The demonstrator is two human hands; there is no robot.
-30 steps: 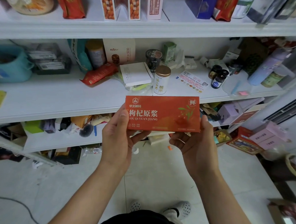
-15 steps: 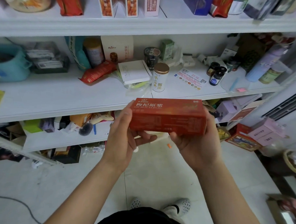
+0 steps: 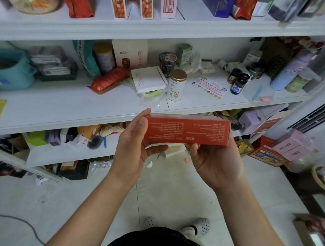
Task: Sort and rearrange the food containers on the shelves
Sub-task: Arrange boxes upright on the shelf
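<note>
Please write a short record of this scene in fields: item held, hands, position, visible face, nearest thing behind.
item held: red box
hands: left hand grips its left end; right hand holds its right end
position: in the air, before the middle shelf edge
visible face: small print, unreadable
nearest behind: gold-lidded white tin, upright on that shelf

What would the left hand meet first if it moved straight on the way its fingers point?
Probably the front edge of the middle shelf, just beyond the fingers of the left hand gripping the red box; the clear bag lies behind it. Depth is uncertain.
</note>
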